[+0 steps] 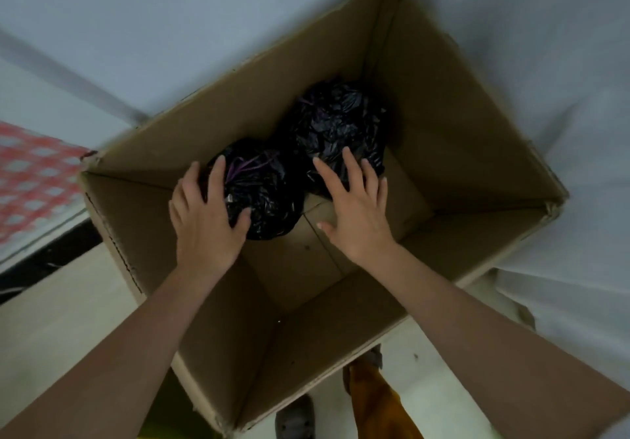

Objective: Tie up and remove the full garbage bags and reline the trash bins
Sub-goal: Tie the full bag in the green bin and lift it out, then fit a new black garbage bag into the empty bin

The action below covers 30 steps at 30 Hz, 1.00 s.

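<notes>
Off at the far left a red-checked cloth [32,179] blurs past, and then we're straight down into a big open cardboard box [453,138] on the pale floor [51,319], set against a grey wall [170,29]. The left hand [204,220] reaches in, fingers spread and draped over the near-left black garbage bag [262,196], thumb against its near side, cupping rather than gripping, which reads as settling the bag in place. You can see purple ties gathered at its top, so it looks knotted already. Just to its right, touching it, sits a second black garbage bag [337,124], further back in the box. The right hand [354,210] has its fingers fanned flat on that bag's near edge, thumb out over the bare box bottom. Both bags sit toward the far left of the box, leaving room on the near side. Down at the near edge, a grey shoe [295,420] and an orange trouser leg [378,401].
</notes>
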### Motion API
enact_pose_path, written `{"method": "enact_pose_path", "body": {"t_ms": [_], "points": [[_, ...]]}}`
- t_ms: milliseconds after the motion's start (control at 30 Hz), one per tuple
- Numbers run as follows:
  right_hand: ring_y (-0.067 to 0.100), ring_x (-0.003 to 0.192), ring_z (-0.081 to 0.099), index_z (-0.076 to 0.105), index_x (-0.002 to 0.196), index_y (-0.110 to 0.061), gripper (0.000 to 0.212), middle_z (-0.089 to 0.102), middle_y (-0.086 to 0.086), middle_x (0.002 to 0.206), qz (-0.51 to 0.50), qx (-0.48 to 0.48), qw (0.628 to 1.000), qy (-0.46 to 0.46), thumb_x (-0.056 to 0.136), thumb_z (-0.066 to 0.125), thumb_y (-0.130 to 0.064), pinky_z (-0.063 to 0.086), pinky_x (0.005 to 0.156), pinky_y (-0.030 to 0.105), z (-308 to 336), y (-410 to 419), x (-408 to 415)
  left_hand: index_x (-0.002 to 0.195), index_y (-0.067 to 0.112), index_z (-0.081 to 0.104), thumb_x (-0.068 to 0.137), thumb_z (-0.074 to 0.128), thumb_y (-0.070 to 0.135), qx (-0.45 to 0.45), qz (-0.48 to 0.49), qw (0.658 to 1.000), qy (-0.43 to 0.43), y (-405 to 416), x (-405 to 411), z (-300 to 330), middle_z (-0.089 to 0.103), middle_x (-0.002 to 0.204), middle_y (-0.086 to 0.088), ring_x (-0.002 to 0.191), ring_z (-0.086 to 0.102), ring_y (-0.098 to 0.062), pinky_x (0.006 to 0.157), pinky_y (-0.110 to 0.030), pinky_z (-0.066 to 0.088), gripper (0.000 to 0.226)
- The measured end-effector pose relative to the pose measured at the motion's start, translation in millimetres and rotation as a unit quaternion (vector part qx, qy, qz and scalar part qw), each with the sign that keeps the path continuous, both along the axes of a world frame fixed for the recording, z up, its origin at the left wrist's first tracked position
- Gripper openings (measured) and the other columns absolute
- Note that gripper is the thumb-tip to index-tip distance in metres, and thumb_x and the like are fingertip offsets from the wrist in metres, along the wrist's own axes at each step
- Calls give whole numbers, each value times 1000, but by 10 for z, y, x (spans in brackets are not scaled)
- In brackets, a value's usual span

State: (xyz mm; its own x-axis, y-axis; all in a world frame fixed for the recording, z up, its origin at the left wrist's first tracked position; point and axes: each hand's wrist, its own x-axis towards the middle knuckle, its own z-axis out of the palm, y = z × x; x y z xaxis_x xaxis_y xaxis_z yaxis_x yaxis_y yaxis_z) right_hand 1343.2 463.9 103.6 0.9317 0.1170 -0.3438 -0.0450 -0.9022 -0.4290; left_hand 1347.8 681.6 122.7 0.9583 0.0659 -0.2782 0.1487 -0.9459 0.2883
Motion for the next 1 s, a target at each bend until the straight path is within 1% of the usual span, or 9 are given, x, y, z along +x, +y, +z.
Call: {"method": "enact_pose_path", "body": {"t_ms": [233, 400, 533, 667, 800, 833, 900, 933, 1000], "points": [[33, 148, -10, -5, 151, -42, 100, -12, 5, 161, -62, -73, 995, -16, 86, 69, -27, -6, 114, 62, 344, -326, -687, 153, 26, 13, 86, 66, 35, 63, -164, 984, 4, -604, -276, 356, 15, 154, -18, 142, 16, -42, 114, -62, 16, 86], [34, 148, -4, -4, 151, -41, 99, -4, 6, 161, -182, -74, 980, -43, 85, 69, -26, -5, 115, 60, 612, -472, -1416, 152, 23, 16, 83, 69, 34, 37, -237, 971, -20, -1069, -765, 611, 18, 152, -18, 139, 21, -41, 111, -63, 24, 88], [33, 149, -4, -7, 150, -43, 98, -2, 7, 162, -290, -65, 954, -29, 88, 66, -24, -3, 117, 60, 775, -582, -2195, 152, 27, 8, 85, 64, 39, 15, -319, 948, -18, -1442, -1394, 778, 12, 154, -15, 142, 17, -39, 114, -59, 19, 89], [30, 147, 0, -9, 149, -45, 95, 1, 7, 161, -426, -47, 903, -12, 89, 63, -29, 1, 119, 57, 904, -675, -3184, 152, 28, 0, 85, 59, 44, 18, -415, 910, -1, -1708, -2125, 874, 10, 154, -15, 142, 18, -39, 114, -56, 17, 92], [29, 146, 3, -6, 151, -42, 92, 1, 7, 160, -530, -52, 845, 37, 90, 62, -34, 6, 119, 55, 1009, -722, -4230, 144, 35, -23, 88, 58, 45, 20, -487, 872, 47, -1974, -2869, 868, -3, 154, -8, 143, 13, -38, 116, -55, 20, 100], [28, 146, 3, -7, 151, -41, 91, 1, 7, 160, -550, -56, 831, 53, 91, 61, -35, 6, 120, 54, 1022, -733, -4487, 146, 34, -21, 87, 59, 44, 20, -507, 860, 56, -2058, -3047, 873, -2, 153, -9, 142, 15, -39, 115, -56, 22, 100], [28, 146, 3, -5, 151, -40, 89, 2, 7, 160, -595, -61, 798, 70, 92, 61, -37, 7, 120, 54, 1031, -779, -4969, 152, 28, 1, 83, 67, 39, 18, -550, 833, 54, -2248, -3385, 888, 12, 151, -16, 137, 26, -44, 110, -60, 29, 95], [29, 146, 5, -2, 152, -39, 87, 4, 8, 159, -617, -64, 780, 75, 92, 61, -37, 8, 119, 54, 1031, -816, -5192, 152, 24, 12, 82, 69, 37, 17, -568, 821, 47, -2346, -3550, 886, 19, 150, -19, 136, 29, -45, 109, -60, 30, 92], [30, 145, 9, 2, 152, -37, 86, 8, 9, 158, -660, -67, 744, 75, 91, 62, -37, 11, 119, 54, 1022, -908, -5616, 153, 23, 17, 84, 67, 37, 30, -605, 795, 39, -2542, -3883, 865, 21, 151, -20, 138, 27, -44, 112, -59, 23, 86]]}}
